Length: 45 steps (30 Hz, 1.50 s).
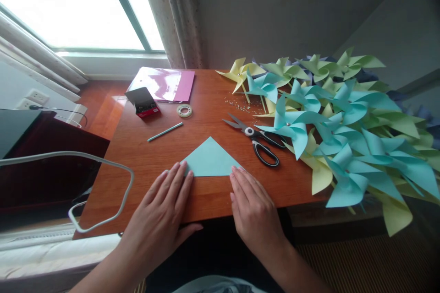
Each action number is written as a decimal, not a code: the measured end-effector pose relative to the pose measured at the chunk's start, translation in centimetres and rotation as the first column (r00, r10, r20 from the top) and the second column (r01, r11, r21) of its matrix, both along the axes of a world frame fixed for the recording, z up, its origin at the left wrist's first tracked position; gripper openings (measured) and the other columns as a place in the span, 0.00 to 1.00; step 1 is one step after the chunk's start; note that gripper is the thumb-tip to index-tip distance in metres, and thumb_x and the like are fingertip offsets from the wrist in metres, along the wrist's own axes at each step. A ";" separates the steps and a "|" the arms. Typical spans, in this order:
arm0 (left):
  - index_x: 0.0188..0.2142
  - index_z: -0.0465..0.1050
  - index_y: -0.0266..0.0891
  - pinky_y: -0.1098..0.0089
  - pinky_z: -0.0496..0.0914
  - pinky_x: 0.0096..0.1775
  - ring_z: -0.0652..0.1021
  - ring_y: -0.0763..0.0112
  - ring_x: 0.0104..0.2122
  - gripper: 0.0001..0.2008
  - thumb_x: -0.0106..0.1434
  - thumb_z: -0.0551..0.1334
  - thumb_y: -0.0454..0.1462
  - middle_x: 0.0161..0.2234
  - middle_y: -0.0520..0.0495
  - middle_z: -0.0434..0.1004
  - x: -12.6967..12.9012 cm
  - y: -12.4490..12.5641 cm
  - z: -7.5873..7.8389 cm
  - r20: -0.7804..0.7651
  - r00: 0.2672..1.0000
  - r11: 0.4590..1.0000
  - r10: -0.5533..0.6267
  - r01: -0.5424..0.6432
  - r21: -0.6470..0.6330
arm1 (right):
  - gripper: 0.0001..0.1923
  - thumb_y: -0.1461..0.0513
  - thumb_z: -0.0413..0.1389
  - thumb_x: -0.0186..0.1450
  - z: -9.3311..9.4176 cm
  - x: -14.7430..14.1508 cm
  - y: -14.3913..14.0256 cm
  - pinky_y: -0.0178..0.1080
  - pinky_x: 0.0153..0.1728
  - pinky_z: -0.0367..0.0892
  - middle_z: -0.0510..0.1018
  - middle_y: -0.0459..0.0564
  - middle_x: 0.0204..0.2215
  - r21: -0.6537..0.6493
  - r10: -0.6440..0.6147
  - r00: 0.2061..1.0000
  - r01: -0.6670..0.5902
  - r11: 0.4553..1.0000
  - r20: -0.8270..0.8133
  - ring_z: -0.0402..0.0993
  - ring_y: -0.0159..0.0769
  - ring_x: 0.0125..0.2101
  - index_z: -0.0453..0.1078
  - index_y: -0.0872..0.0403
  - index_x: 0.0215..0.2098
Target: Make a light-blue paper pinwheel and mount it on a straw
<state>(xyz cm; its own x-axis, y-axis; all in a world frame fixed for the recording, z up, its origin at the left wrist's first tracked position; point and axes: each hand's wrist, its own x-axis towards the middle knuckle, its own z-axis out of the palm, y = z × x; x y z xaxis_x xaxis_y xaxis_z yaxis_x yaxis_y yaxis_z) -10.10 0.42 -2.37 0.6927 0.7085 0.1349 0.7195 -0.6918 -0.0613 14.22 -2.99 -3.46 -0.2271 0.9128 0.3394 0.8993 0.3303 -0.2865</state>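
A light blue sheet of paper (210, 159), folded into a triangle, lies on the wooden table with its peak pointing away from me. My left hand (164, 206) rests flat with its fingertips on the triangle's left corner, thumb stretched out to the side. On the right corner, the fingers of my right hand (253, 203) lie flat, extended side by side. Scissors (250, 132) with black handles lie part-open beyond my right hand. A thin blue stick (165, 132) is beyond my left hand.
Paper pinwheels (290, 124) in blue, yellow and green pile up on the right, some overhanging the table edge. Tiny beads (242, 106) are scattered beside them. Farther back are a tape roll (184, 110), a small open box (143, 103) and a purple paper pack (184, 86). A white cable (129, 192) crosses the left edge.
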 end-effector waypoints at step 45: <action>0.69 0.61 0.37 0.45 0.46 0.67 0.60 0.38 0.68 0.41 0.65 0.59 0.58 0.70 0.34 0.58 3.1 -1.4 0.0 0.059 0.996 0.998 0.063 -0.064 0.010 | 0.14 0.62 0.57 0.67 0.6 4.5 5.7 0.54 0.49 0.72 0.79 0.64 0.48 0.047 -0.323 0.946 0.323 0.945 -0.002 0.74 0.54 0.47 0.73 0.59 0.49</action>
